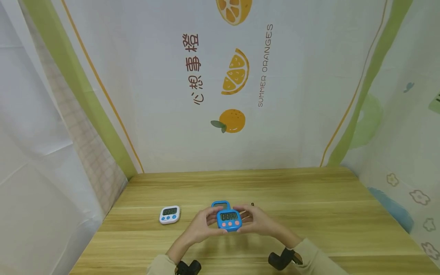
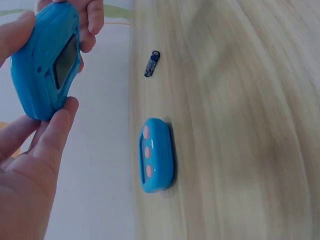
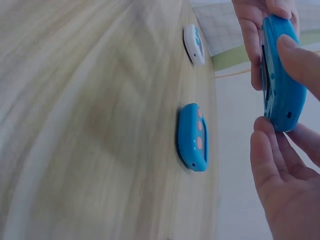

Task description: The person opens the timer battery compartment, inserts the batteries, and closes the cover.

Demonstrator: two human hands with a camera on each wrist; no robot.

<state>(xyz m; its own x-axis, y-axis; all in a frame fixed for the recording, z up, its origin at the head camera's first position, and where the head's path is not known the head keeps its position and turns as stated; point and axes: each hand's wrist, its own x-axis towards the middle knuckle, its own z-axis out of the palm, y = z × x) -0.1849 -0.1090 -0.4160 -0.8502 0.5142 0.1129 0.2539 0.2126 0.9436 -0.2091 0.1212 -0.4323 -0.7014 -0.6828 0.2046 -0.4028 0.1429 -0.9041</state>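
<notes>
A blue digital kitchen timer [image 1: 229, 220] with three pink buttons and digits on its display is held above the table. My left hand [image 1: 202, 225] grips its left side between thumb and fingers. On the opposite side my right hand [image 1: 258, 221] pinches it the same way. In the left wrist view the held timer's [image 2: 44, 60] back shows a dark recess. A second blue timer [image 2: 159, 155] with pink buttons lies on the tabletop behind, partly hidden in the head view by the held one.
To the left on the wooden table [image 1: 137, 244] lies a white timer [image 1: 170, 214] with blue buttons. A small dark blue battery [image 2: 152, 63] lies beyond my right hand. A printed curtain [image 1: 165, 133] hangs behind the table's far edge, with fabric at both sides.
</notes>
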